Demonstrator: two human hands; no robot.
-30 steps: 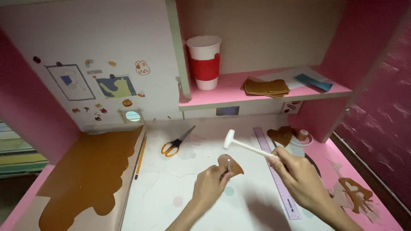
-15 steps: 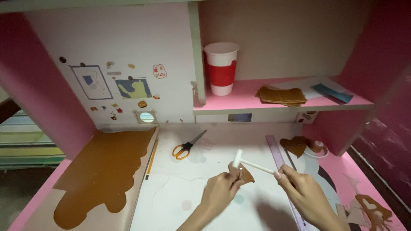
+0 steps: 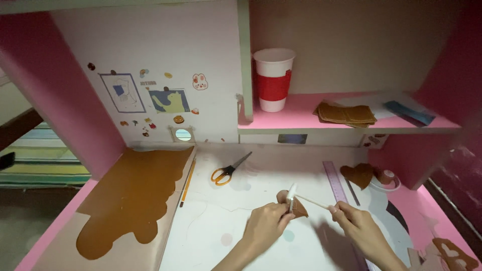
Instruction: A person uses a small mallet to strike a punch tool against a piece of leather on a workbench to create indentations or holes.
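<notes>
My left hand (image 3: 264, 226) pinches a small brown leather piece (image 3: 297, 207) flat on the white desk sheet (image 3: 221, 221). In my right hand (image 3: 354, 228) is the thin handle of a small white mallet (image 3: 291, 192), whose head rests on the leather piece just above my left fingertips. The two hands sit close together near the front middle of the desk.
Orange-handled scissors (image 3: 228, 170) and a pencil (image 3: 188, 181) lie behind and to the left. A large brown sheet (image 3: 130, 198) covers the left side. A purple ruler (image 3: 335, 179) and brown scraps (image 3: 359, 174) lie at right. A red-and-white cup (image 3: 273, 79) and stacked brown pieces (image 3: 345, 114) sit on the pink shelf.
The mallet head has come down from raised above the desk onto the leather piece. My right hand has moved lower and closer to my left; the view has shifted a little.
</notes>
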